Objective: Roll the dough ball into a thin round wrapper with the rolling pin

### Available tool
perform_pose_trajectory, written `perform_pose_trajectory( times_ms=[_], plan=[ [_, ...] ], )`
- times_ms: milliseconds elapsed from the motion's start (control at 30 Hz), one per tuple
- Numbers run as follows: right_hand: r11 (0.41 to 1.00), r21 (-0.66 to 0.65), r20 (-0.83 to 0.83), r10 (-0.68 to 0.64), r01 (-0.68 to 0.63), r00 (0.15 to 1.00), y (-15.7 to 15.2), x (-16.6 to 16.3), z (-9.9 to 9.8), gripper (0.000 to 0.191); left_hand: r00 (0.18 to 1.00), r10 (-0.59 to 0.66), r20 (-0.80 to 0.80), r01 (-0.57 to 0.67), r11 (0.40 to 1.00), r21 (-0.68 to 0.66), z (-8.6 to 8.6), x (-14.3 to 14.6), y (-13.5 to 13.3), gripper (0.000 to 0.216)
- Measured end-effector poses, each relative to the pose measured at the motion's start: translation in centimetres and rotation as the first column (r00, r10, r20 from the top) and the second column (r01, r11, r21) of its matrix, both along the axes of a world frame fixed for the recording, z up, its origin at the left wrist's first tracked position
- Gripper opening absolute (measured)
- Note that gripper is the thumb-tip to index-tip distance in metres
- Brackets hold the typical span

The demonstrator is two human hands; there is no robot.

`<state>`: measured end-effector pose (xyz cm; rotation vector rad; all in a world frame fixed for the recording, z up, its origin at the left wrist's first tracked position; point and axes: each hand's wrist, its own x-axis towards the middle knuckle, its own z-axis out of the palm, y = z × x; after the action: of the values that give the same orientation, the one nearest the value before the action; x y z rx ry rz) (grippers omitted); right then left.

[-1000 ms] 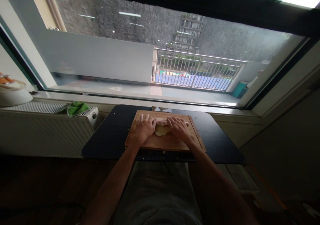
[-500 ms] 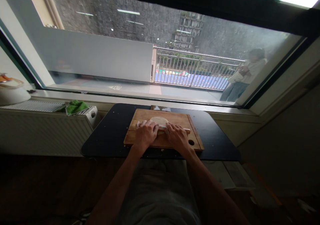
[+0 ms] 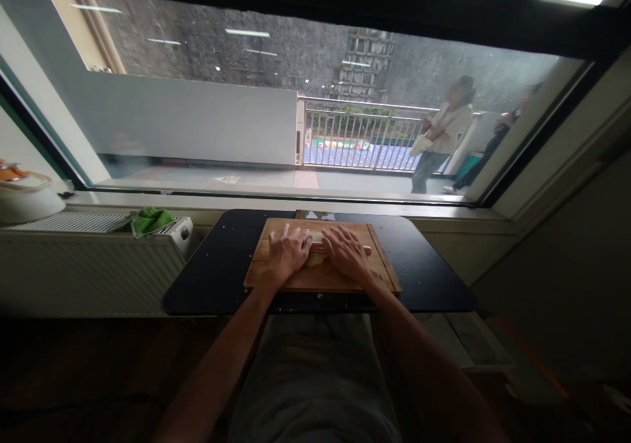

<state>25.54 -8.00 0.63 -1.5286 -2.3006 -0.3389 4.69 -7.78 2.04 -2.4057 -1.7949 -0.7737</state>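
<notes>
Wooden board (image 3: 315, 282): left hand (image 3: 290, 251), right hand (image 3: 348, 252) palm-down on rolling pin (image 3: 318, 248).

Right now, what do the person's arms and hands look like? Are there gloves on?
No gloves: the left hand and right hand are bare. Both forearms are bare too, with no sleeves, watch or bracelet that I can see. The left fingertips look dusted with something pale.

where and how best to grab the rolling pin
Likely by the right end of the pin, pinched from the right: it pokes out past the right hand, while the left hand hides the other end.
</notes>
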Motion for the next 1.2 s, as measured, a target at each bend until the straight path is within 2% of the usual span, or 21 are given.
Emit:
perform_pose_trajectory(
  times_ms=[167,367,467,567,700,833,933,1067,1200],
  plan=[
    [1.0,-0.009,0.043,-0.012,0.013,0.999,3.2,0.5,-0.2,0.049,1.0,0.008,-0.03,-0.01,0.999,-0.05,0.2,0.2,3.1,0.046],
    [0.99,-0.099,0.047,-0.1,0.104,0.994,6.2,0.3,0.9,0.047,0.997,-0.026,-0.071,0.013,0.984,-0.18,0.6,0.4,5.5,0.049],
    [0.982,-0.131,0.034,-0.136,0.139,0.99,6.5,0.4,1.1,0.048,0.994,-0.03,-0.107,0.009,0.982,-0.19,1.1,0.3,5.2,0.047],
    [0.982,-0.156,0.069,-0.1,0.11,0.993,6.5,0.9,0.9,0.049,0.991,-0.036,-0.132,0.012,0.984,-0.18,1.4,0.1,4.5,0.045],
    [0.989,-0.143,0.124,-0.028,0.045,0.992,6.5,2.0,0.6,0.045,0.99,-0.02,-0.139,0.0,0.99,-0.145,1.4,0.1,3.8,0.045],
    [0.987,-0.151,0.157,-0.024,0.048,0.987,6.3,3.0,0.7,0.033,0.989,-0.005,-0.145,-0.015,0.991,-0.132,1.4,0.2,3.5,0.044],
    [0.992,-0.115,0.158,-0.025,0.043,0.987,5.5,3.6,0.8,0.035,0.992,0.006,-0.13,-0.024,0.99,-0.137,1.6,0.2,3.2,0.045],
    [0.992,-0.09,0.05,-0.084,0.088,0.995,4.2,3.9,1.4,0.04,0.994,0.034,-0.108,-0.049,0.988,-0.145,2.3,0.5,2.6,0.043],
    [0.968,-0.159,-0.122,-0.215,0.195,0.969,3.5,4.2,2.3,0.046,0.995,0.068,-0.078,-0.077,0.99,-0.122,2.4,0.6,2.1,0.046]
  ],
)
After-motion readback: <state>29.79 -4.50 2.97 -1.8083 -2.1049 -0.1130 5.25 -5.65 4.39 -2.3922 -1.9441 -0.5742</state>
